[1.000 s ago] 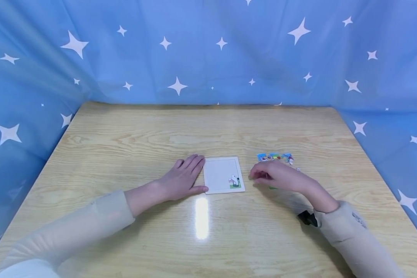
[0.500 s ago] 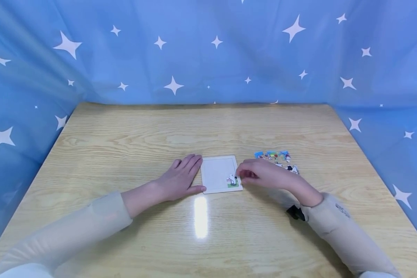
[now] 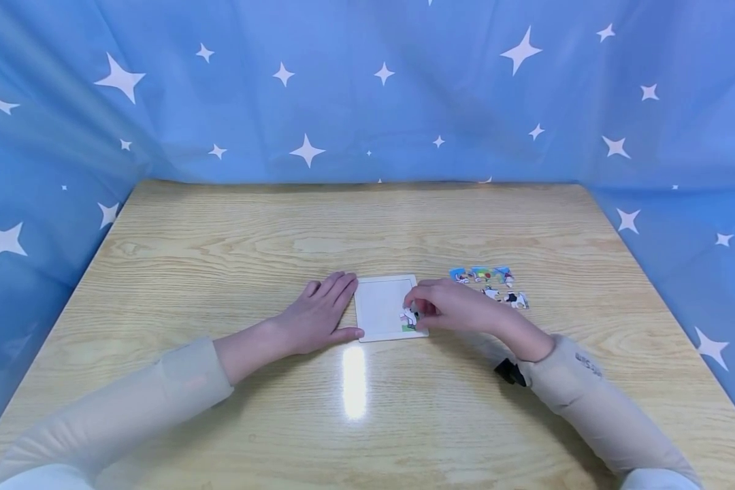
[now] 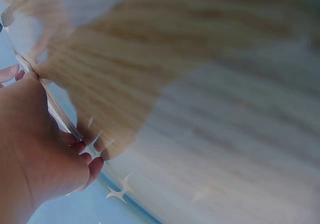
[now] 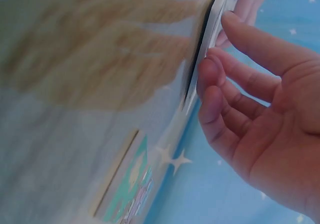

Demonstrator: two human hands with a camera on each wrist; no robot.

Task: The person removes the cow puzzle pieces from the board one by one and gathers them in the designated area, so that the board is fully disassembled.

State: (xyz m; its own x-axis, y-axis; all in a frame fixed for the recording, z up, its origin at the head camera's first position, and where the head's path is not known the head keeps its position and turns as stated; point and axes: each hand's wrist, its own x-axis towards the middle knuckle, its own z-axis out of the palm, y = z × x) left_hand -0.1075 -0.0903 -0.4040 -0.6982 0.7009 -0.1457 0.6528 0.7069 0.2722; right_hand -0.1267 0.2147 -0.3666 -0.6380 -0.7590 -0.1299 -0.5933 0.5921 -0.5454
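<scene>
A square white puzzle tray (image 3: 382, 306) lies on the table, with a puzzle piece (image 3: 408, 318) showing a white animal over green in its lower right corner. My left hand (image 3: 321, 313) lies flat and spread at the tray's left side, fingertips and thumb touching that edge. Over the right edge, my right hand (image 3: 459, 306) has its thumb and index finger bent around the corner piece, pinching there. Whether a second piece is between those fingertips is hidden. In the right wrist view, the right hand (image 5: 270, 103) has its other fingers curled beside the tray edge (image 5: 215, 21).
Several loose puzzle pieces (image 3: 480, 274) lie to the right of the tray, some behind the right hand. A black-and-white piece (image 3: 516, 300) is among them. The wooden table (image 3: 251, 231) ends at a blue star-patterned curtain (image 3: 343, 88).
My right hand has moved left from beside the loose pieces onto the tray's right edge and corner piece, uncovering more loose pieces. The left hand stays at the tray.
</scene>
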